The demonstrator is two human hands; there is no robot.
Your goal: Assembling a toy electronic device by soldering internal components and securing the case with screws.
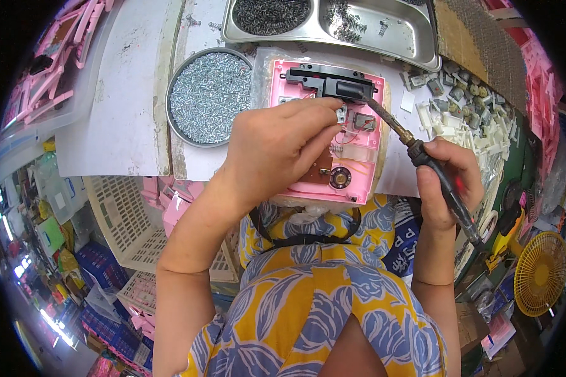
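In my right hand (451, 179) is a soldering iron (393, 124) with a black handle and a brownish metal shaft. Its tip points up and left, at the right end of a black plastic part (321, 81) across the top of a pink plastic housing (362, 188). My left hand (283, 141) lies over the housing, thumb and fingers pinched together just below the black part. What they pinch, if anything, is hidden. Inside the housing show a small grey box (365, 122), thin red wires, a spring, a brown board (316, 173) and a round black-rimmed part (340, 177).
A round dish (170, 116) of small silvery screws or pins stands left of the housing. Behind is a metal tray (415, 39) with dark springs. White and grey small parts (465, 116) pile up at right. Pink parts fill a bin at left; a yellow fan (541, 274) stands lower right.
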